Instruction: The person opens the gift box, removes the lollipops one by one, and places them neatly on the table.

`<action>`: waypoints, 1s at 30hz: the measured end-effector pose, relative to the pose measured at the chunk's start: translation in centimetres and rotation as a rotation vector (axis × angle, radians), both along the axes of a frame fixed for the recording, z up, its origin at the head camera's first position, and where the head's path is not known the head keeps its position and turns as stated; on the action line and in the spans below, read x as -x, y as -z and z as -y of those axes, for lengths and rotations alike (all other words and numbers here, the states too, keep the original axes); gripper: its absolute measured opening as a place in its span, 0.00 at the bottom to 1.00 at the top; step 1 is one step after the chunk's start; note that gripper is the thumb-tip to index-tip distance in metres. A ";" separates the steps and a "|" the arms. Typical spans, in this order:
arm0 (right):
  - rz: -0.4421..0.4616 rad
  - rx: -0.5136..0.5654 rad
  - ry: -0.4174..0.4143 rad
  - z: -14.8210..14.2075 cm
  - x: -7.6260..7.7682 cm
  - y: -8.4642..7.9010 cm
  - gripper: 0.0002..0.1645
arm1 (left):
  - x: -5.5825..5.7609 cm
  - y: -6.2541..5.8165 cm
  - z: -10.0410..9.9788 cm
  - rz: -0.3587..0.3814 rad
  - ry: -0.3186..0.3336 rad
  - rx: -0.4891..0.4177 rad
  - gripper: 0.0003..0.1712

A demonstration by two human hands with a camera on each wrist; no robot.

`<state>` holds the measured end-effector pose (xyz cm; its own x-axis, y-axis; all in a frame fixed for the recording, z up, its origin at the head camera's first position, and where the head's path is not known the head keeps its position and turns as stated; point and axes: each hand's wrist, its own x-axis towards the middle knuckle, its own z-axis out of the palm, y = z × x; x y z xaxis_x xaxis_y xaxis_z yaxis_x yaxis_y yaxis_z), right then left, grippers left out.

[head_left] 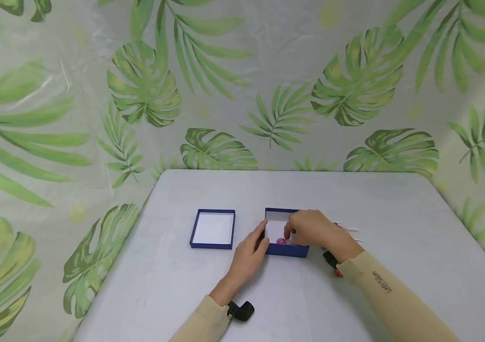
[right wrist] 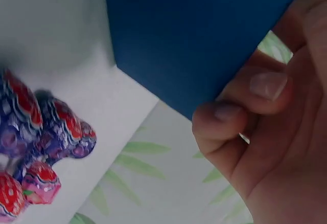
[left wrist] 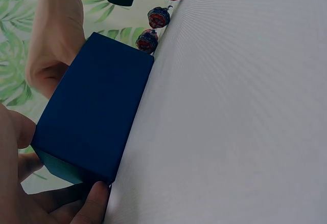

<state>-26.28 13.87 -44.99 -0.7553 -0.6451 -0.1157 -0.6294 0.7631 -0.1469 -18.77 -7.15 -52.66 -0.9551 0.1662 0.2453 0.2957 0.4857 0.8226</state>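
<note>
A dark blue open box (head_left: 287,250) with a pale inside stands mid-table. My left hand (head_left: 247,259) holds the box's left end; in the left wrist view its thumb and fingers touch the end and lower corner of the blue box (left wrist: 92,111). Over the box's right part, my right hand (head_left: 313,231) reaches in with curled fingers. Beside those fingertips, a pink-wrapped lollipop (head_left: 281,241) lies inside the box. In the right wrist view the right hand's curled fingers (right wrist: 219,127) show by the blue wall, and whether they pinch a stick is hidden.
A shallow blue-edged lid (head_left: 212,229) lies left of the box, white inside up. Right of the box, partly behind the right arm, are several lollipops with white sticks (head_left: 349,229). Purple-and-red wrapped lollipops (right wrist: 59,127) and a pink one (right wrist: 41,183) show close up.
</note>
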 end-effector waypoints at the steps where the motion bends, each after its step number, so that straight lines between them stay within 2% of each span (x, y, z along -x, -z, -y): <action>1: -0.011 0.005 -0.005 0.0 0.1 0.1 0.05 | 0.0 0.0 0.0 0.000 -0.001 0.000 0.30; 5: -0.086 0.012 -0.008 0.1 0.2 0.5 0.04 | 0.1 0.0 0.1 -0.003 0.002 0.001 0.30; 9: -0.122 -0.003 0.022 0.3 0.1 0.6 0.08 | 0.2 0.1 0.0 -0.005 0.005 0.004 0.30; 19: -0.141 -0.029 0.071 0.9 -0.1 1.2 0.13 | 0.2 0.3 0.0 -0.009 -0.005 0.006 0.29; 25: -0.106 0.042 0.134 0.7 -0.1 2.0 0.14 | -0.3 0.1 -0.1 0.008 0.005 -0.006 0.30; 30: -0.096 0.108 0.167 0.8 0.0 1.6 0.13 | -0.2 -0.1 -0.1 0.001 -0.004 -0.004 0.30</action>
